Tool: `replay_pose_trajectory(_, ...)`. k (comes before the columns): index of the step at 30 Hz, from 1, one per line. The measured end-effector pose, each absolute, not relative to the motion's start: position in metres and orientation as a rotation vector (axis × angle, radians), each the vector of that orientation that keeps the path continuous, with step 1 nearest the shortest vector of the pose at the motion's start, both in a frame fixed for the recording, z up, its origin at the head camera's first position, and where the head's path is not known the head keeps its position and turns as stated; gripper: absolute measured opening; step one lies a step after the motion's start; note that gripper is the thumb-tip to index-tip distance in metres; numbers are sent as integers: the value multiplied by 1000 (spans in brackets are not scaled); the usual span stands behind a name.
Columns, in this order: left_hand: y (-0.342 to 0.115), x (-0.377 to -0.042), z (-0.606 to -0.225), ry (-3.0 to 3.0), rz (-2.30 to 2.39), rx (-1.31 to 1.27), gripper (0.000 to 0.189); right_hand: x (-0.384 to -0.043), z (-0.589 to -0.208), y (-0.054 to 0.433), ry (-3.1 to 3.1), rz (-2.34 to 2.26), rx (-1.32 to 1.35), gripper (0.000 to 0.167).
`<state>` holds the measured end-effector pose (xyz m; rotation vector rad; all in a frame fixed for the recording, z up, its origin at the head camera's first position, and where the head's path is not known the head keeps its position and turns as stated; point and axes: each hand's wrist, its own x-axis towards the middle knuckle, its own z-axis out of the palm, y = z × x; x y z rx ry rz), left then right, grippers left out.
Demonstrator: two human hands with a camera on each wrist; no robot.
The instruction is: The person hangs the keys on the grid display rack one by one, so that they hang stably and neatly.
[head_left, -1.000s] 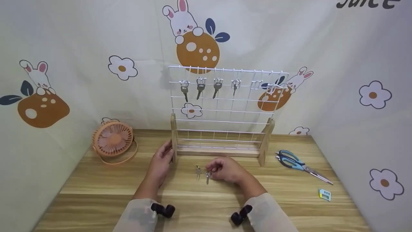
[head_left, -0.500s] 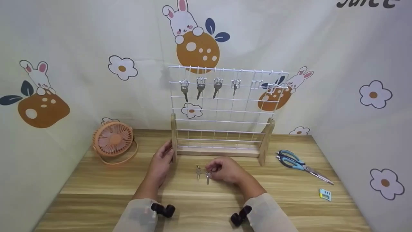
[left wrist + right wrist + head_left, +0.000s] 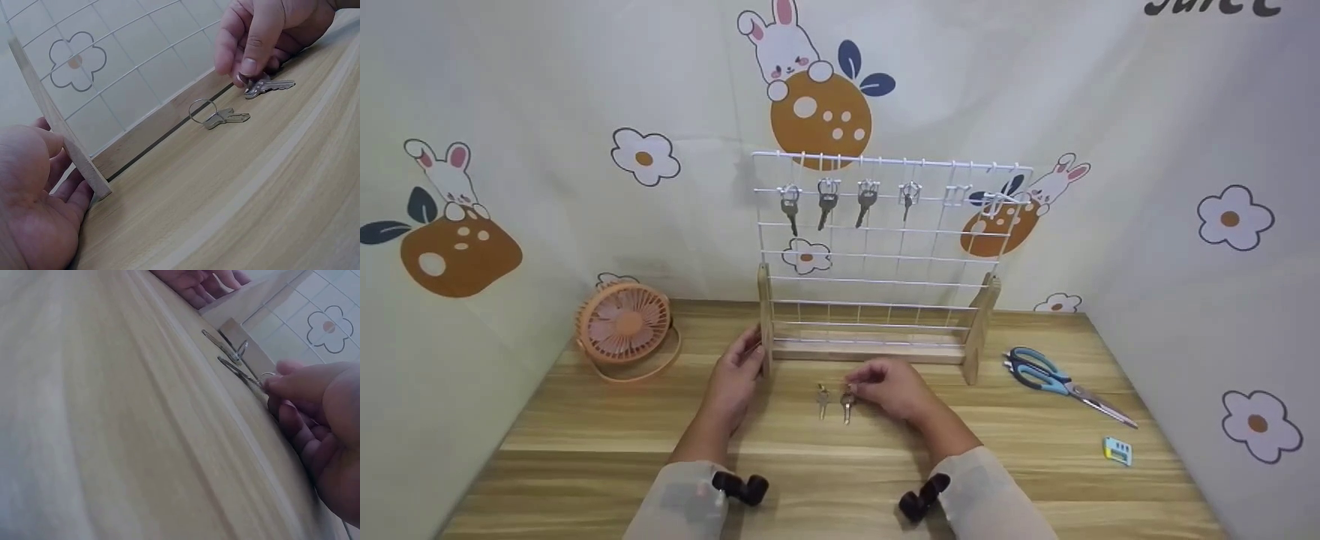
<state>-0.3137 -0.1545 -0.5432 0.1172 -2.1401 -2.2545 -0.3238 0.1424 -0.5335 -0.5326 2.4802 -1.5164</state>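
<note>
In the head view my right hand (image 3: 892,388) pinches the ring of a silver key (image 3: 847,411) between thumb and fingertips. The key's blade points toward me, low over the table. Just left of it, a second key (image 3: 823,405) lies on the wood, its ring (image 3: 202,111) tipped up in the left wrist view. My left hand (image 3: 736,375) holds the left wooden leg (image 3: 73,143) of a white wire grid rack (image 3: 885,283), thumb on one side and fingers behind. Several keys (image 3: 828,204) hang from white hooks along the rack's upper part; the two rightmost hooks (image 3: 958,196) carry none.
An orange fan (image 3: 626,324) stands at the back left of the table (image 3: 825,495). To the right lie blue-handled scissors (image 3: 1069,386) with a small light-blue timer-like gadget (image 3: 1118,451) nearer to me. Patterned cloth walls (image 3: 690,90) close off the back and sides.
My right hand has shifted slightly away from me with the pinched key, whose blade now hangs out straighter and shows more. The left hand stays on the rack's leg.
</note>
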Motion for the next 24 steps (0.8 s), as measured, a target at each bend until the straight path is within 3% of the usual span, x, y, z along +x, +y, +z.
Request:
replay_pose_trajectory(6,-153,-315,-543,-2135,-2251,120,50,-323,-495,148,2306,-1955,-351,28)
replay_pose_trajectory(14,-152,-316,-545,-2154,-2230,130,49,-302,-414,164,2128,-2471,-272,14)
replay_pose_trajectory(24,-155,-317,-545,-2161,-2251,183,48,-304,-330,188,2100,-2739,-272,13)
